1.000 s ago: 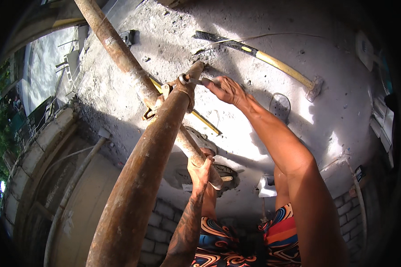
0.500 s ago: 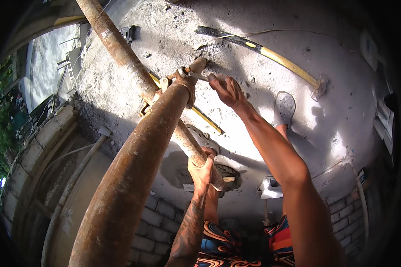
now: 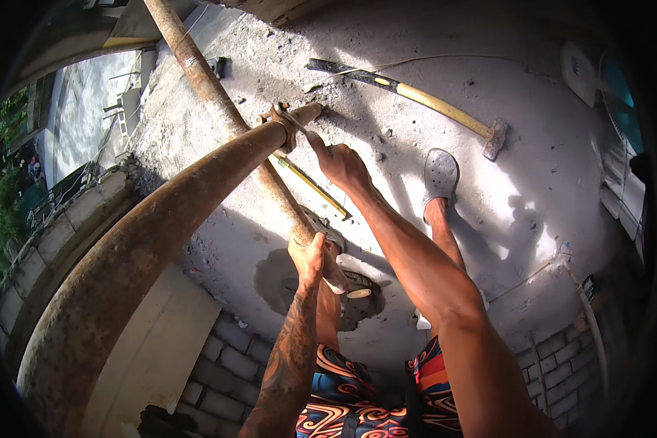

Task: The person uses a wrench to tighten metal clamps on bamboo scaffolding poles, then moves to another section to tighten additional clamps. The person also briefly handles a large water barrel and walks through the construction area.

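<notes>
Two rusty pipes cross above a concrete slab. The thick rusty pipe (image 3: 160,241) runs from the lower left up to a metal clamp (image 3: 279,123), where it meets the thinner rusty pipe (image 3: 212,87). My right hand (image 3: 343,164) is closed on a thin metal tool (image 3: 299,128) whose end sits at the clamp. Lower down, my left hand (image 3: 308,252) grips the thinner pipe. My right foot in a grey clog (image 3: 439,175) stands on the slab beyond my right arm.
A sledgehammer with a yellow handle (image 3: 431,102) lies on the rough concrete slab (image 3: 533,204) at the far side. A yellow measuring stick (image 3: 310,186) lies under the pipes. A grey block wall (image 3: 226,358) drops below the slab edge; a lower yard (image 3: 80,109) shows at left.
The clamp and the thick pipe's end have drifted left in view, and my right hand followed, staying at the clamp. My right foot is now flat on the slab. My left hand still grips the thinner pipe.
</notes>
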`<state>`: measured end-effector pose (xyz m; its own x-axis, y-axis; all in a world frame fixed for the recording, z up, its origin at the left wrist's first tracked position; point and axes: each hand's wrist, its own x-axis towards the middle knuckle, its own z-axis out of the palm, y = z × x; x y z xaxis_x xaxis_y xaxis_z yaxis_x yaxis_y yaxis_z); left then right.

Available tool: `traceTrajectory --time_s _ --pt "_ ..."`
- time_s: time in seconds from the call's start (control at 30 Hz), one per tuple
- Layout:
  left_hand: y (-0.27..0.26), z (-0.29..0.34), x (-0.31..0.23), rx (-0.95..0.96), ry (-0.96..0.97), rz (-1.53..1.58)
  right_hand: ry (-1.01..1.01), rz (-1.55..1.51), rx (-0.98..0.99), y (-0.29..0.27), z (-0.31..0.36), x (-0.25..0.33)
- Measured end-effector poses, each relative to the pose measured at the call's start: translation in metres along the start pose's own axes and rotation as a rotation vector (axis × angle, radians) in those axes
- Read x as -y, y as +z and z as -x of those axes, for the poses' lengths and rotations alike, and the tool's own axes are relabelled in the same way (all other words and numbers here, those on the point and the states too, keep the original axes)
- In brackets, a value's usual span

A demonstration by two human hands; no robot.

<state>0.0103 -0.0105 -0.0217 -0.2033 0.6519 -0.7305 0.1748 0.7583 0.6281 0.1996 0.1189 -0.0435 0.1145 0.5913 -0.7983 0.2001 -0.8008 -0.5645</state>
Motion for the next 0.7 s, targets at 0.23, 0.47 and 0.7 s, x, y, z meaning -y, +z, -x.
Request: traceTrajectory --time_s 0.23,0.47,0.7 --pt "-0.002 0.005 -0.001 0.065 0.062 0.042 0.113 -0.131 -0.064 -0.007 0.063 0.048" --pt "0.006 0.005 -0.014 -0.011 0.003 0.001 0.217 -0.111 0.025 -0.012 0.059 0.052" --pt "0.007 0.009 -0.02 -0.041 -0.019 0.019 0.218 0.002 -0.061 -0.008 0.047 0.036"
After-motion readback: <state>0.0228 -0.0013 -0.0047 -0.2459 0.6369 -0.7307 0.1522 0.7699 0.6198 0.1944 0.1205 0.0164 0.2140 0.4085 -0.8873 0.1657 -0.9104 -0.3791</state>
